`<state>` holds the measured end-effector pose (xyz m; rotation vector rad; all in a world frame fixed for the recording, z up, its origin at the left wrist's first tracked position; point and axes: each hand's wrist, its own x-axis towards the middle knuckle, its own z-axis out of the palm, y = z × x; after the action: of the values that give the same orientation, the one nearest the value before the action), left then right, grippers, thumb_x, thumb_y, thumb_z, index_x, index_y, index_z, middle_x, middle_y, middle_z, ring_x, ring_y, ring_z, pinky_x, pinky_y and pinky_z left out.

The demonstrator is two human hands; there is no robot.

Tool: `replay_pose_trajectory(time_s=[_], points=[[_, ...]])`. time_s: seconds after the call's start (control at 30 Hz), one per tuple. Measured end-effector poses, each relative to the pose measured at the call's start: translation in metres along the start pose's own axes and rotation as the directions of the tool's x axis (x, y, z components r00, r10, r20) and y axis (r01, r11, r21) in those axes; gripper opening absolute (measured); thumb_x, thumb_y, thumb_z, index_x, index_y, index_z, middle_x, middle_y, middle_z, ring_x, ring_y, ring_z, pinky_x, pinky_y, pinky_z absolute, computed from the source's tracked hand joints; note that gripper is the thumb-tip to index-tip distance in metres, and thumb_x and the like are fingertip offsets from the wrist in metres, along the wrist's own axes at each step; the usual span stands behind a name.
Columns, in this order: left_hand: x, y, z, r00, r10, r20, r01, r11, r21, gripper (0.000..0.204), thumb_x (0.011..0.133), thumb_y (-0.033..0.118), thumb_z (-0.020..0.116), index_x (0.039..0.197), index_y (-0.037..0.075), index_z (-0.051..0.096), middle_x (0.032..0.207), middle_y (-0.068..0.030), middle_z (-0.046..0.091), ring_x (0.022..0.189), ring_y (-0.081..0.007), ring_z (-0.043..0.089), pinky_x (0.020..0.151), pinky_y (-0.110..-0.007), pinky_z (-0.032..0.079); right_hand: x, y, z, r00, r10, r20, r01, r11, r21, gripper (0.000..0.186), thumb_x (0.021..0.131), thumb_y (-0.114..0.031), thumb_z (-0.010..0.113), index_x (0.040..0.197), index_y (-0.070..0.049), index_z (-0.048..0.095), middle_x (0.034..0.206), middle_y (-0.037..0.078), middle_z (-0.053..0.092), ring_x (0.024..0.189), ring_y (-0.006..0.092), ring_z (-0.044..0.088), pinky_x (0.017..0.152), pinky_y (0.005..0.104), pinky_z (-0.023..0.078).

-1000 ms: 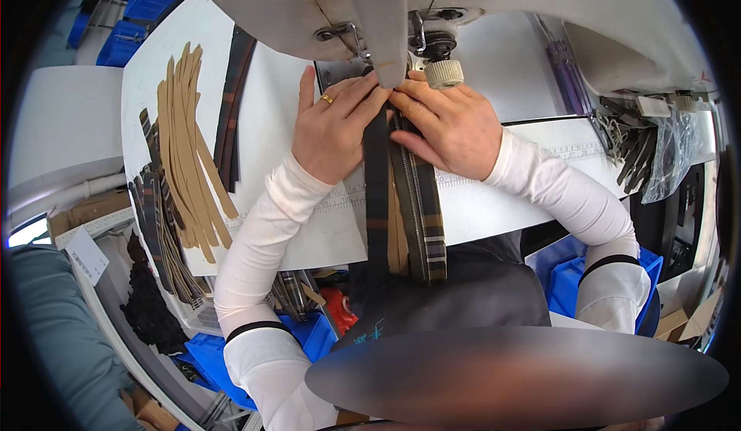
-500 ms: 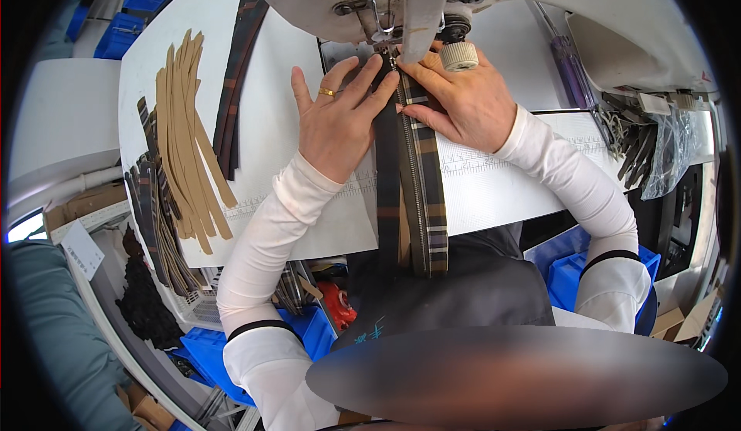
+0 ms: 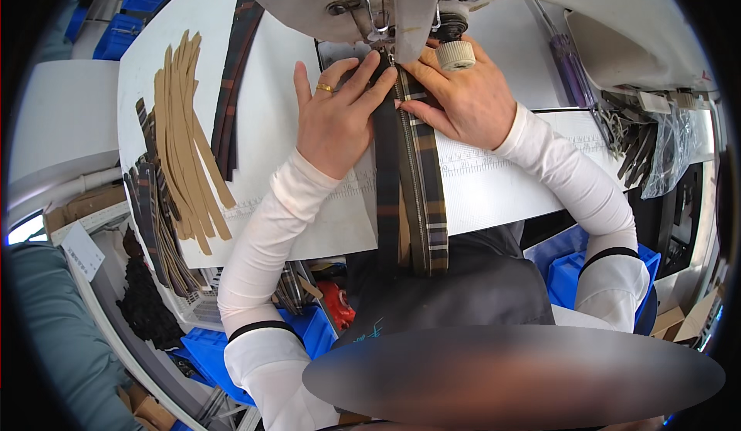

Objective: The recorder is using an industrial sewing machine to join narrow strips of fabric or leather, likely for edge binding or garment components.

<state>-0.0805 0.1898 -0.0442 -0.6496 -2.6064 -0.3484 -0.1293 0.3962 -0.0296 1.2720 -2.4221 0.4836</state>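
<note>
A long plaid fabric strip (image 3: 436, 199) with a metal zipper (image 3: 414, 176) runs from under the sewing machine (image 3: 378, 6) down over the table edge to my lap. Beside the zipper, a dark band (image 3: 387, 169) lies along its left. My left hand (image 3: 340, 114), a gold ring on one finger, rests on the dark band with fingers spread. On the plaid side, my right hand (image 3: 467, 95) presses with thumb and index finger apart, their tips at the zipper. Its other fingers are partly hidden behind the machine's knob (image 3: 455, 55).
Tan strips (image 3: 181, 138) and dark plaid strips (image 3: 231, 91) lie at the left of the white table (image 3: 301, 230). A purple-handled tool (image 3: 570, 72) and a clear plastic bag (image 3: 670, 153) are at the right. Blue bins (image 3: 567, 273) stand below the table.
The strip has slid slightly away from me under the machine. Both hands keep nearly the same place and pose on it.
</note>
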Motion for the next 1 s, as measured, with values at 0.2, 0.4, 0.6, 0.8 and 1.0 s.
replay_pose_trajectory(time_s=[0.2, 0.4, 0.6, 0.8, 1.0], points=[[0.0003, 0.0015, -0.0007, 1.000, -0.005, -0.007, 0.005, 1.000, 0.031, 0.035, 0.077, 0.021, 0.069, 0.112, 0.020, 0.066, 0.123, 0.0026, 0.060, 0.108, -0.0200, 0.053, 0.098, -0.067, 0.021, 0.0003, 0.0005, -0.0016, 1.000, -0.007, 0.004, 0.007, 1.000, -0.004, 0.043, 0.082, -0.040, 0.063, 0.102, -0.002, 0.061, 0.107, 0.013, 0.061, 0.108, 0.0309, 0.054, 0.093, 0.0418, 0.040], [-0.0003, 0.0023, -0.0053, 0.998, -0.046, 0.050, 0.042, 0.997, 0.071, 0.040, 0.080, 0.019, 0.067, 0.119, 0.024, 0.064, 0.128, 0.0053, 0.058, 0.110, -0.0202, 0.052, 0.101, -0.061, 0.018, 0.0004, 0.0007, 0.0009, 1.000, -0.007, 0.010, 0.007, 1.000, 0.011, 0.044, 0.082, -0.040, 0.063, 0.103, -0.002, 0.061, 0.106, 0.013, 0.061, 0.107, 0.0307, 0.055, 0.092, 0.0408, 0.041], [-0.0025, -0.0007, -0.0023, 1.000, -0.019, 0.014, 0.019, 0.999, 0.038, 0.038, 0.076, 0.022, 0.069, 0.114, 0.022, 0.065, 0.123, 0.0041, 0.059, 0.111, -0.0203, 0.051, 0.099, -0.067, 0.020, 0.0008, 0.0006, 0.0020, 1.000, -0.007, -0.002, 0.007, 1.000, 0.011, 0.045, 0.082, -0.041, 0.063, 0.104, -0.002, 0.061, 0.105, 0.013, 0.062, 0.107, 0.0304, 0.055, 0.091, 0.0404, 0.041], [-0.0001, -0.0010, -0.0066, 0.998, -0.018, 0.061, 0.014, 0.998, 0.066, 0.037, 0.083, 0.025, 0.065, 0.120, 0.026, 0.063, 0.126, 0.0036, 0.060, 0.112, -0.0216, 0.052, 0.100, -0.064, 0.018, 0.0006, 0.0013, 0.0026, 1.000, -0.010, -0.005, 0.010, 1.000, 0.018, 0.045, 0.082, -0.040, 0.063, 0.104, -0.001, 0.061, 0.105, 0.014, 0.062, 0.107, 0.0304, 0.055, 0.089, 0.0390, 0.042], [0.0011, 0.0003, -0.0046, 0.998, -0.034, 0.044, 0.030, 0.997, 0.072, 0.035, 0.085, 0.028, 0.064, 0.120, 0.026, 0.063, 0.126, 0.0038, 0.060, 0.114, -0.0218, 0.052, 0.100, -0.064, 0.018, 0.0001, 0.0011, 0.0003, 1.000, -0.007, 0.000, 0.007, 1.000, 0.006, 0.046, 0.083, -0.040, 0.063, 0.106, -0.001, 0.061, 0.106, 0.014, 0.062, 0.107, 0.0303, 0.055, 0.089, 0.0388, 0.043]])
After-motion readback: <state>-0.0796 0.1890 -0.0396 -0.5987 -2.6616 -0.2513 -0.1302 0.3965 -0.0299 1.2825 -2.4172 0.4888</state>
